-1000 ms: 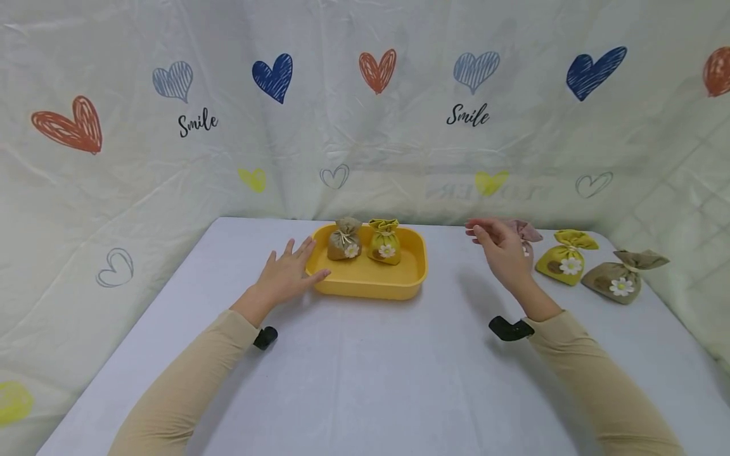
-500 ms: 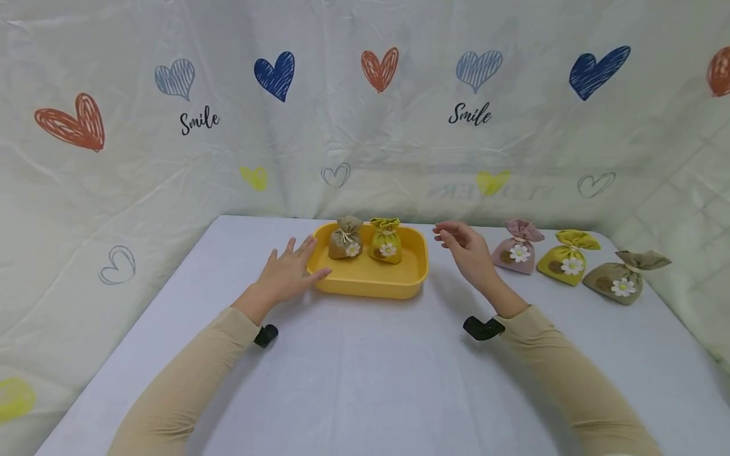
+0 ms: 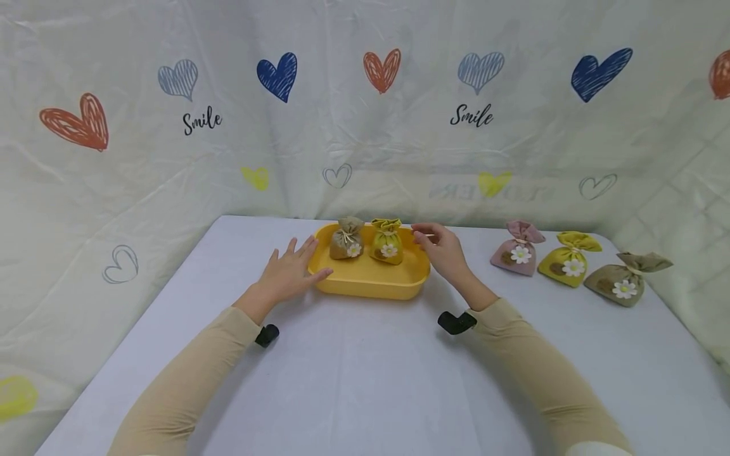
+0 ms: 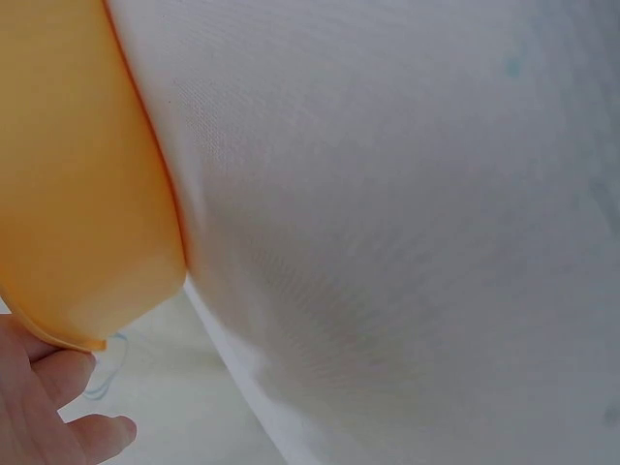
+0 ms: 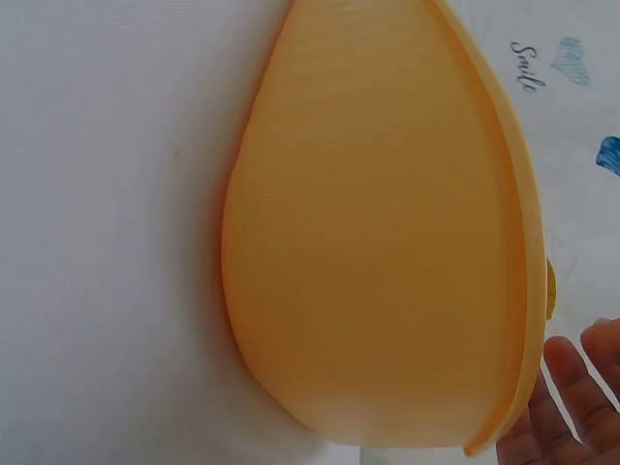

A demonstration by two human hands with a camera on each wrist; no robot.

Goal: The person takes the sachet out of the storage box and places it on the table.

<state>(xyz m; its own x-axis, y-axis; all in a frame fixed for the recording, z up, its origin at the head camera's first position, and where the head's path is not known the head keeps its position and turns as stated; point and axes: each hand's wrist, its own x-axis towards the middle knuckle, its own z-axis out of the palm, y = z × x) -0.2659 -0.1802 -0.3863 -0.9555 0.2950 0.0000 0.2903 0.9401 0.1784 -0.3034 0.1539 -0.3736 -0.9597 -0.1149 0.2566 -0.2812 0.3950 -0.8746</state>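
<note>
A yellow plastic tray [image 3: 367, 289] stands at the back middle of the table. Two small drawstring pouches stand upright inside it, a beige pouch [image 3: 340, 243] and a yellow pouch [image 3: 380, 240], each with a white flower. My left hand [image 3: 283, 276], fingers spread, rests against the tray's left end; in the left wrist view its fingers [image 4: 66, 376] touch the rim. My right hand [image 3: 448, 254] is at the right end, fingers loosely bent. The right wrist view shows its fingers [image 5: 579, 397] beside the tray's rim [image 5: 533, 262], with nothing held; contact there is hard to tell.
Outside the tray at the back right lie a pink pouch [image 3: 505, 254], another yellow pouch [image 3: 552, 261] and another beige pouch [image 3: 602, 278], in a row. A white cloth covers the table [image 3: 365, 373]. Behind it hangs a curtain [image 3: 416, 139] printed with hearts.
My right hand has moved left from beside the pink pouch to the tray's right end, uncovering that pouch. The left hand and the pouches stay in place.
</note>
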